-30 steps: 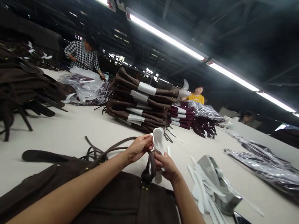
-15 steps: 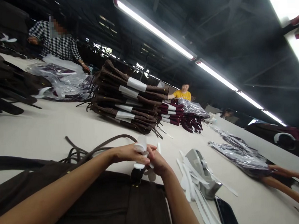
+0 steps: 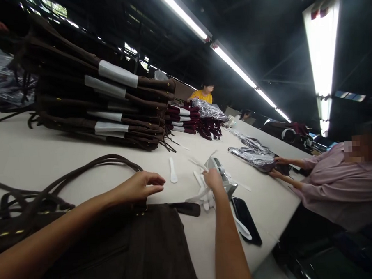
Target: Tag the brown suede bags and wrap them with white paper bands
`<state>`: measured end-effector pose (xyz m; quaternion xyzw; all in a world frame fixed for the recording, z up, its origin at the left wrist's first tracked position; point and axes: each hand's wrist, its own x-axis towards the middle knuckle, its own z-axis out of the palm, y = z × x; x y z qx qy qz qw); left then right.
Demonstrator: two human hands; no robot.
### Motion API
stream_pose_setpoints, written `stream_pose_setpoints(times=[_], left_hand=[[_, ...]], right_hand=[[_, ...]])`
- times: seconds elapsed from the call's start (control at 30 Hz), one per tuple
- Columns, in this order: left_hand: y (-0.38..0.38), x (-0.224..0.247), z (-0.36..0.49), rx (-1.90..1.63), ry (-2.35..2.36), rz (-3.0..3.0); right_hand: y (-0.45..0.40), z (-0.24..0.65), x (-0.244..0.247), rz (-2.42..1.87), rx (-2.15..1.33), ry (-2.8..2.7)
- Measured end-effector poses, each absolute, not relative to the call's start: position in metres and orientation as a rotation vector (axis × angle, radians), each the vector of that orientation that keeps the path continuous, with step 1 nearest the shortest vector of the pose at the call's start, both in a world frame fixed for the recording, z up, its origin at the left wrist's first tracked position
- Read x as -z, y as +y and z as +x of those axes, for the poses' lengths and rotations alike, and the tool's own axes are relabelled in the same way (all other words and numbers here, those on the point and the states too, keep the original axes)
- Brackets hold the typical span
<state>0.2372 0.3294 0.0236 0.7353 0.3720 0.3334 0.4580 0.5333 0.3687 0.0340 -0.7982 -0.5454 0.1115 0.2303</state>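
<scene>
On the table (image 3: 200,237), the dark bag (image 3: 156,247) before you shows no white band; the banded stack (image 3: 63,97) beyond looks finished. Your left hand (image 3: 140,186) is half open and empty; your right hand (image 3: 213,180) reaches among white strips (image 3: 206,201), its grip unclear.
</scene>
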Motion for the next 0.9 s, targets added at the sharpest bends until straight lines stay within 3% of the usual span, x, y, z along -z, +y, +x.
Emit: stream_pose_setpoints(times=[0.27, 0.57, 0.73, 0.9], left_hand=[[0.335, -0.030, 0.229, -0.824, 0.997, 1.831], [0.340, -0.028, 0.223, -0.783, 1.060, 1.943], [0.345, -0.023, 0.224, -0.834, 1.093, 1.926], [0.316, -0.067, 0.217, -1.028, 0.981, 1.843]], right_hand=[[0.358, 0.536, -0.004, -2.514, -0.150, -1.576], [0.369, 0.533, 0.009, -2.495, -0.273, -1.573], [0.364, 0.525, 0.005, -2.448, -0.139, -1.623], [0.359, 0.515, 0.000, -2.411, 0.029, -1.647]])
